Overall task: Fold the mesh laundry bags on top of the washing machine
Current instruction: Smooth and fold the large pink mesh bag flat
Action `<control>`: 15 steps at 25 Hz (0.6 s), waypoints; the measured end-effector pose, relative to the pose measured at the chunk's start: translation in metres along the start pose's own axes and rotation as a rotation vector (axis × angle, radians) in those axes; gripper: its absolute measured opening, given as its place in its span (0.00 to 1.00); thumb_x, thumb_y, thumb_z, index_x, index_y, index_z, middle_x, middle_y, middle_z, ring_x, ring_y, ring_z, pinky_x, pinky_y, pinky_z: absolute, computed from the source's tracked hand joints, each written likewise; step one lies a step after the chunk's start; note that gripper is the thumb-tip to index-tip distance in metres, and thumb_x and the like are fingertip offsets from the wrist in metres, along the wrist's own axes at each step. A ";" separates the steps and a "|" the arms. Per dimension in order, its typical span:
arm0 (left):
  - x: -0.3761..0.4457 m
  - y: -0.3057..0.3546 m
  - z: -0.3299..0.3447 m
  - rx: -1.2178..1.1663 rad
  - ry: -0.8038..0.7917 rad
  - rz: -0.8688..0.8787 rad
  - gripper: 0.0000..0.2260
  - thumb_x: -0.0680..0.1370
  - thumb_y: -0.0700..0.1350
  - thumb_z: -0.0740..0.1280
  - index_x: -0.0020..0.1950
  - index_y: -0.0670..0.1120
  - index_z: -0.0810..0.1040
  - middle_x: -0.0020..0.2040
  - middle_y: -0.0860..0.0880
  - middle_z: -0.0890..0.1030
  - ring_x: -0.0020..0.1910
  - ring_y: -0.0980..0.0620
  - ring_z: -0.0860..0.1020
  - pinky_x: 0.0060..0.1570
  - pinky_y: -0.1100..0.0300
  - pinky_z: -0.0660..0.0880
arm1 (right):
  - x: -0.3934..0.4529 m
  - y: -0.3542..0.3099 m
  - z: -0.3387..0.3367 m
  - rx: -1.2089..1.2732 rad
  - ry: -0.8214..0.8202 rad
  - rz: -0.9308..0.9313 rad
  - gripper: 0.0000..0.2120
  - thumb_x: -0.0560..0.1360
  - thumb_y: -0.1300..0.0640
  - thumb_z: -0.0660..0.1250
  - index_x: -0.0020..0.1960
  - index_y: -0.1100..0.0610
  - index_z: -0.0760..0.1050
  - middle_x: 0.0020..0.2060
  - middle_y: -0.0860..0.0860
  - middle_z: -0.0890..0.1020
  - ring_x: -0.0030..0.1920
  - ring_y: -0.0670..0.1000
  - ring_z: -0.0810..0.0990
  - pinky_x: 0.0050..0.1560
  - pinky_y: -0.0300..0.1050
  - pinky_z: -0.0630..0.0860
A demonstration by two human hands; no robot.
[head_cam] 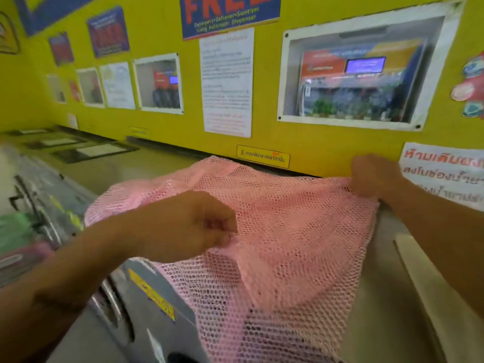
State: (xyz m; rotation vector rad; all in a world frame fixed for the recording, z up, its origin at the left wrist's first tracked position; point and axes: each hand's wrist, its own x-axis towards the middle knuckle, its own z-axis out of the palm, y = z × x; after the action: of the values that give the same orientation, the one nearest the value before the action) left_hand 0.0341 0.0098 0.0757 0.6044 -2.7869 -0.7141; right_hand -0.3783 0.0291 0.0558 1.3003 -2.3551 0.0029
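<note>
A pink mesh bag (282, 231) is spread over the top of the washer (387, 297), its near end hanging down over the front edge. The bag's far right corner is pinched by the right hand (372, 176), fingers curled tight on it, close to the yellow wall (327, 142); judged from this, the corner is being held so the bag stays stretched. A fold of mesh near the bag's middle is pinched between thumb and curled fingers of the left hand (188, 226), probably so that the bag can be pulled flat or a fold started. The bag appears to be flat and empty; nothing is seen through the mesh. Its far left part is bunched and not yet smoothed.
</note>
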 end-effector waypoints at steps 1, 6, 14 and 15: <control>-0.008 0.007 -0.004 -0.116 -0.126 -0.016 0.04 0.76 0.42 0.69 0.42 0.48 0.83 0.36 0.55 0.82 0.38 0.59 0.77 0.44 0.60 0.73 | 0.000 -0.002 0.005 -0.001 -0.032 0.006 0.07 0.74 0.53 0.67 0.46 0.56 0.75 0.46 0.55 0.80 0.46 0.58 0.80 0.41 0.47 0.72; -0.025 0.012 0.010 -0.313 -0.241 -0.045 0.10 0.76 0.40 0.68 0.55 0.47 0.83 0.49 0.49 0.85 0.49 0.53 0.82 0.53 0.60 0.76 | -0.004 -0.018 0.008 0.052 -0.262 -0.079 0.09 0.74 0.53 0.65 0.38 0.56 0.71 0.36 0.52 0.75 0.38 0.53 0.76 0.38 0.44 0.72; -0.011 -0.112 -0.031 0.013 0.713 -0.370 0.09 0.78 0.40 0.64 0.50 0.50 0.82 0.48 0.47 0.84 0.40 0.53 0.80 0.41 0.60 0.76 | -0.023 -0.129 -0.062 0.301 -0.280 -0.352 0.11 0.73 0.54 0.66 0.55 0.49 0.75 0.46 0.47 0.76 0.47 0.51 0.76 0.40 0.43 0.73; -0.010 -0.130 -0.033 0.085 0.678 -0.447 0.10 0.78 0.42 0.63 0.56 0.49 0.81 0.53 0.45 0.82 0.43 0.51 0.79 0.43 0.59 0.75 | -0.026 -0.148 -0.067 0.348 -0.331 -0.414 0.12 0.73 0.53 0.65 0.56 0.48 0.75 0.46 0.46 0.76 0.48 0.50 0.76 0.41 0.43 0.73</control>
State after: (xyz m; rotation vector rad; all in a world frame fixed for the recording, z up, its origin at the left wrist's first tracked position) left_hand 0.0964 -0.1039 0.0389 1.2389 -2.0744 -0.3569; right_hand -0.2219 -0.0186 0.0753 2.0813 -2.3698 0.0789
